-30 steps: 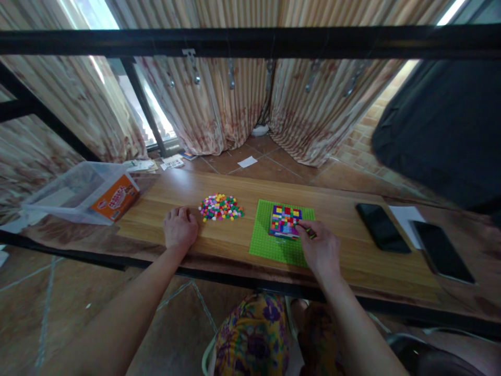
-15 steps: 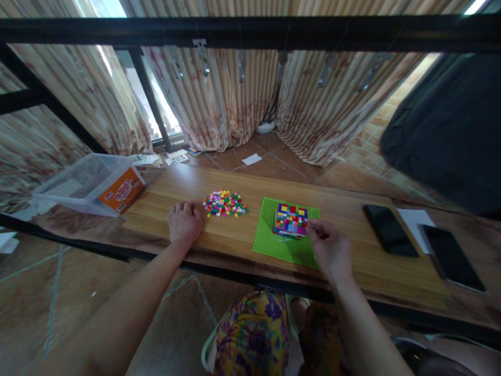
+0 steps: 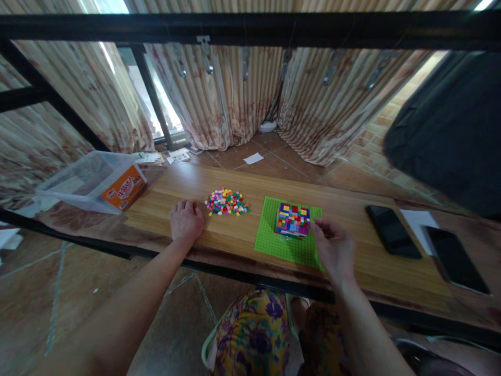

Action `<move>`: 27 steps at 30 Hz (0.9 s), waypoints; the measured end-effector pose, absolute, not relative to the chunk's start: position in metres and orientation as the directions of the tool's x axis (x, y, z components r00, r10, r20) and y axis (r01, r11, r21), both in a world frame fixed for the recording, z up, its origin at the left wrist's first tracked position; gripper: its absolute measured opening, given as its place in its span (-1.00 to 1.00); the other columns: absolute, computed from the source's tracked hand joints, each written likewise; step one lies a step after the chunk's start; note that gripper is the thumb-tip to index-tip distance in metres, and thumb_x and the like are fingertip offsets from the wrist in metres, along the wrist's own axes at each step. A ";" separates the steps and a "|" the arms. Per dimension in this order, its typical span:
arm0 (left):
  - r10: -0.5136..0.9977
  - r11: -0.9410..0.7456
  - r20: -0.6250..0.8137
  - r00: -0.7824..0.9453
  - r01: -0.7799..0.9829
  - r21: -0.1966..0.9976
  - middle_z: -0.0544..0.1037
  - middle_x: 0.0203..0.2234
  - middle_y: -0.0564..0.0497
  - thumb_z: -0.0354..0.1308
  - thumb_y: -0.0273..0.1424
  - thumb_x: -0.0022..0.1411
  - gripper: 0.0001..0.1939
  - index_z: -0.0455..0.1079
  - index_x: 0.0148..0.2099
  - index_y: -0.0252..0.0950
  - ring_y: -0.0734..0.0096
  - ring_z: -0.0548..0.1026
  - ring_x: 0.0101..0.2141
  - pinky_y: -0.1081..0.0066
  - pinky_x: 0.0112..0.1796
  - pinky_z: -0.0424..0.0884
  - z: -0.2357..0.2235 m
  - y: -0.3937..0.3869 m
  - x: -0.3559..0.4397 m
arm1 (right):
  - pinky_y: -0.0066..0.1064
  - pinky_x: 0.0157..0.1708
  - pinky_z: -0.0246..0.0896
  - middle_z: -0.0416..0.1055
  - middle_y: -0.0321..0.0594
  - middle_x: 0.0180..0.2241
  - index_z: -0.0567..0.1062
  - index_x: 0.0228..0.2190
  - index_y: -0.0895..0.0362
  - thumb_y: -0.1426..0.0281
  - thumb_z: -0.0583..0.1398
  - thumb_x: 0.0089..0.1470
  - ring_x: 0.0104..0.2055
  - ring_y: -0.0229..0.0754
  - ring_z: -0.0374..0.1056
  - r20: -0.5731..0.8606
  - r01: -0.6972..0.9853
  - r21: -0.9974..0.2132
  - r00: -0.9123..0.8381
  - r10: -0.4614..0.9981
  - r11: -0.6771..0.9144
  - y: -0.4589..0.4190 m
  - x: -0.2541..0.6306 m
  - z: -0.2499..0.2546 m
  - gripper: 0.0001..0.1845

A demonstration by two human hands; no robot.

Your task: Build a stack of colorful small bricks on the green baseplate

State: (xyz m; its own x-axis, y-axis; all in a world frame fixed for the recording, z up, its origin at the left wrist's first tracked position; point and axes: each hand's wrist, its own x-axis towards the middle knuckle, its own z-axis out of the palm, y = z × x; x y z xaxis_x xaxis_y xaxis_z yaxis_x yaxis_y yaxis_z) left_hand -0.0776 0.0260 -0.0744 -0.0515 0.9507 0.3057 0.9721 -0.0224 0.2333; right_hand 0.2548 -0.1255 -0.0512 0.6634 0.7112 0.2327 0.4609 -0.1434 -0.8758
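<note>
A square block built of many small coloured bricks (image 3: 293, 221) stands on a green studded baseplate (image 3: 268, 237). My right hand (image 3: 336, 245) is just to the right of this block, thumb and fingers pinched together. Anything between those fingertips is too small or hidden to make out. On the wooden board, my left hand (image 3: 187, 221) rests with its fingers curled under, with nothing visible in it. Close to its right lies a loose pile of tiny multicoloured bricks (image 3: 227, 202).
A clear plastic bin (image 3: 78, 183) with an orange label stands at the left end. To the right lie a black phone (image 3: 392, 231), a second dark phone (image 3: 456, 259) and white paper (image 3: 418, 224). A black bar (image 3: 250, 30) crosses above, before striped curtains (image 3: 235, 104).
My right hand has drawn back slightly to the right, leaving a small gap from the brick block. My left hand stays put; the whole view has shifted a little.
</note>
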 end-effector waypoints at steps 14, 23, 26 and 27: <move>0.951 -0.022 0.307 -0.043 0.978 0.205 0.52 0.00 -0.26 -0.09 -0.36 0.31 -0.58 0.46 0.07 -0.38 -0.06 0.41 0.04 0.07 0.06 0.33 -0.073 0.025 -0.077 | -0.46 -0.56 0.16 0.53 -0.25 -0.48 0.56 -0.40 0.15 0.19 0.42 -0.38 -0.50 -0.24 0.38 -0.106 -0.063 -0.994 0.716 0.690 -0.088 -0.111 0.252 -0.058 -0.57; 0.951 -0.022 0.306 -0.048 0.975 0.222 0.52 0.00 -0.27 -0.08 -0.37 0.30 -0.60 0.47 0.04 -0.38 -0.06 0.40 0.05 0.06 0.07 0.32 -0.076 0.026 -0.078 | -0.55 -0.59 0.19 0.52 -0.35 -0.52 0.58 -0.48 0.12 0.34 0.46 -0.50 -0.54 -0.34 0.37 -0.263 -0.306 -0.950 0.692 0.672 -0.056 -0.109 0.248 -0.052 -0.62; 0.947 -0.024 0.318 -0.045 0.977 0.210 0.52 0.00 -0.26 -0.08 -0.37 0.30 -0.60 0.47 0.05 -0.38 -0.06 0.41 0.04 0.06 0.06 0.33 -0.076 0.026 -0.078 | -0.55 -0.60 0.21 0.51 -0.35 -0.55 0.57 -0.50 0.13 0.37 0.46 -0.51 -0.57 -0.35 0.36 -0.305 -0.362 -0.930 0.671 0.675 -0.061 -0.108 0.247 -0.051 -0.63; 0.947 -0.022 0.318 -0.046 0.978 0.206 0.52 0.01 -0.27 -0.07 -0.37 0.31 -0.60 0.47 0.05 -0.38 -0.06 0.41 0.04 0.06 0.05 0.33 -0.076 0.026 -0.078 | -0.55 -0.61 0.21 0.51 -0.35 -0.56 0.57 -0.50 0.13 0.37 0.46 -0.51 -0.57 -0.35 0.36 -0.313 -0.373 -0.926 0.666 0.677 -0.061 -0.108 0.247 -0.051 -0.64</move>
State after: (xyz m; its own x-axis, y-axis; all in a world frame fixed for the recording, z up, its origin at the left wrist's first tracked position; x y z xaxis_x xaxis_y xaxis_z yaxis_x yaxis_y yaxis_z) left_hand -0.0779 0.0262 -0.0761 -0.0458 0.9471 0.3175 0.9784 -0.0217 0.2057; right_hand 0.2469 -0.1082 -0.0506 0.6657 0.6774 -0.3131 -0.3730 -0.0614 -0.9258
